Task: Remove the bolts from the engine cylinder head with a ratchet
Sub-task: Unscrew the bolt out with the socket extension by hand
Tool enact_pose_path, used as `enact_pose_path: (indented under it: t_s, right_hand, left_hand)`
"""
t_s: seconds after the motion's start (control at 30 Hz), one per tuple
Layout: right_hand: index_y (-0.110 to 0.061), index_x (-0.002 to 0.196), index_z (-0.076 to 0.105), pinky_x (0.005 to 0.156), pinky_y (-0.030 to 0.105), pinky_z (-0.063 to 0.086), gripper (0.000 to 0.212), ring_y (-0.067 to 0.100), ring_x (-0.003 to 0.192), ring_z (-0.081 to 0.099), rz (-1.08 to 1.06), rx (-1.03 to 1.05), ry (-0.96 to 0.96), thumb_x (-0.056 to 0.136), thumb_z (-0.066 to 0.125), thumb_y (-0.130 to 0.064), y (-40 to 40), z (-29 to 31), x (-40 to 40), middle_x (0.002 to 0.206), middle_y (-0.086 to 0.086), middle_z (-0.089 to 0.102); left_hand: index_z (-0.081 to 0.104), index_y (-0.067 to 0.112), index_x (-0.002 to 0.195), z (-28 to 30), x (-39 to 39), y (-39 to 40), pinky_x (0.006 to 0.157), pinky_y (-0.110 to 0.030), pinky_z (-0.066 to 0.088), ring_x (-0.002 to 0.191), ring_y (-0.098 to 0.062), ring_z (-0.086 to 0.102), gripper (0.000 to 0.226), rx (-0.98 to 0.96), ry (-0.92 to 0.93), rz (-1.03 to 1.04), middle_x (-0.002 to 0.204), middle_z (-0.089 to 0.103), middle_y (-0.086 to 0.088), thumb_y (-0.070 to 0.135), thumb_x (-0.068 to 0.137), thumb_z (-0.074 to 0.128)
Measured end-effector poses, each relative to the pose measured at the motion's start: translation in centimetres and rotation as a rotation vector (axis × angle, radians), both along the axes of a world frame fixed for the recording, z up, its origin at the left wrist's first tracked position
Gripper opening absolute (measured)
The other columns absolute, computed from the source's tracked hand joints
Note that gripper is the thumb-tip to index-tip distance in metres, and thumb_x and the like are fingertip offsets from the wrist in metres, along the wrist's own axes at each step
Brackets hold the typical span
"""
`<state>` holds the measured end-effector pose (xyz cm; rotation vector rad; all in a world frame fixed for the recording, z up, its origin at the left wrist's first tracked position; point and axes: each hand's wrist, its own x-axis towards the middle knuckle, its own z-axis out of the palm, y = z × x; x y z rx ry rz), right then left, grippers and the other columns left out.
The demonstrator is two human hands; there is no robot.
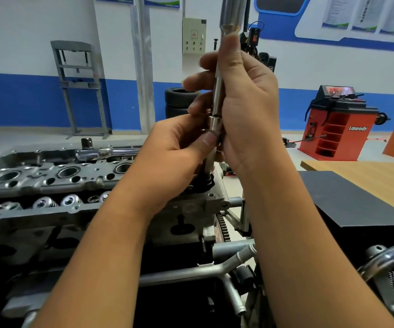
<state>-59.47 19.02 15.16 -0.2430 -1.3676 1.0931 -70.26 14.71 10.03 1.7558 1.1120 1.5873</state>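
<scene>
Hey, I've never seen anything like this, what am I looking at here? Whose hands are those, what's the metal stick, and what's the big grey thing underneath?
There is no machine at work here. One camera worn on a person's head looks forward and down at their two bare hands. The right hand grips a long upright metal extension bar. The left hand pinches the socket near its lower end, just above the engine. The grey block below is an engine cylinder head with round holes and valve springs, mounted on a metal stand. A shiny ratchet lies on top of it, unattached. To the right is a wooden table with a dark mat. Behind are stacked tyres and an orange workshop machine.
</scene>
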Motion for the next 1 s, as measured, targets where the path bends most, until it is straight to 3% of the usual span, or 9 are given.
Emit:
enact_pose_path:
  t_s: [0.13,0.23,0.37,0.43,0.57,0.63,0.77,0.9,1.0]
  right_hand:
    - [-0.004,0.098,0.061,0.055,0.035,0.056,0.026,0.023,0.051,0.059,-0.020,-0.028,0.030,0.104,0.062,-0.028,-0.02,0.06,-0.03,0.073,0.012,0.071]
    - [-0.003,0.095,0.057,0.055,0.038,0.057,0.021,0.026,0.052,0.063,-0.047,0.000,0.041,0.097,0.072,-0.017,0.03,0.01,0.02,0.076,0.015,0.072]
    - [0.003,0.098,0.059,0.056,0.036,0.056,0.024,0.025,0.053,0.062,-0.080,0.024,0.055,0.090,0.079,-0.008,0.13,-0.12,-0.27,0.080,0.026,0.068]
    - [0.002,0.096,0.060,0.055,0.035,0.057,0.019,0.024,0.052,0.063,-0.079,0.024,0.043,0.095,0.074,-0.010,0.25,-0.12,-0.30,0.077,0.019,0.070]
    - [-0.003,0.093,0.060,0.054,0.037,0.055,0.022,0.028,0.053,0.061,-0.061,0.004,-0.019,0.106,0.058,-0.020,0.66,0.06,0.01,0.075,0.015,0.071]
    - [-0.005,0.090,0.061,0.054,0.036,0.054,0.024,0.028,0.054,0.060,-0.038,0.011,-0.032,0.106,0.058,-0.021,0.57,0.11,0.13,0.074,0.015,0.070]
    - [-0.007,0.087,0.060,0.054,0.034,0.055,0.018,0.025,0.052,0.060,-0.069,0.044,-0.021,0.098,0.072,-0.016,0.22,-0.09,0.14,0.071,0.012,0.069]
    - [-0.003,0.089,0.061,0.057,0.036,0.057,0.023,0.027,0.055,0.060,-0.080,0.037,-0.031,0.105,0.060,-0.020,0.34,-0.13,-0.02,0.072,0.013,0.070]
    - [-0.002,0.093,0.063,0.057,0.035,0.056,0.028,0.029,0.059,0.060,-0.037,0.014,-0.031,0.108,0.054,-0.023,0.28,0.00,-0.02,0.074,0.015,0.070]
  left_hand:
    - [0.071,0.030,0.109,-0.01,-0.02,0.15,0.075,-0.035,0.066,0.089,-0.014,0.078,0.026,0.039,-0.003,0.136,0.093,0.079,0.006,0.025,0.084,0.080]
    - [0.074,0.030,0.102,-0.12,-0.18,0.02,0.077,-0.039,0.066,0.089,-0.016,0.078,0.039,0.049,-0.023,0.188,0.092,0.079,0.003,0.042,0.066,0.081]
    - [0.075,0.023,0.111,-0.17,-0.06,0.08,0.090,-0.048,0.063,0.096,-0.021,0.078,0.020,-0.002,0.002,0.083,0.099,0.081,-0.001,0.034,0.097,0.065]
    - [0.073,0.022,0.113,-0.22,-0.14,0.19,0.090,-0.050,0.063,0.096,-0.025,0.078,0.022,-0.021,-0.038,0.046,0.101,0.080,-0.004,0.028,0.107,0.053]
    - [0.072,0.026,0.113,-0.08,-0.16,0.17,0.085,-0.044,0.065,0.098,-0.020,0.078,0.019,-0.010,-0.036,0.073,0.104,0.080,0.003,0.015,0.104,0.059]
    - [0.072,0.024,0.113,-0.08,-0.13,0.17,0.084,-0.044,0.065,0.095,-0.019,0.078,0.017,0.004,-0.027,0.125,0.100,0.079,0.002,0.020,0.096,0.071]
    - [0.074,0.024,0.109,-0.08,0.02,0.00,0.083,-0.044,0.065,0.092,-0.017,0.078,0.041,0.038,-0.015,0.210,0.095,0.079,0.001,0.042,0.073,0.080]
    - [0.071,0.020,0.123,-0.11,0.09,0.10,0.088,-0.044,0.064,0.101,-0.021,0.077,0.023,0.036,-0.062,0.066,0.107,0.080,0.001,0.023,0.102,0.062]
    - [0.071,0.023,0.116,-0.02,-0.05,0.20,0.083,-0.042,0.066,0.096,-0.022,0.078,0.021,0.039,-0.069,0.067,0.104,0.080,0.001,0.011,0.105,0.057]
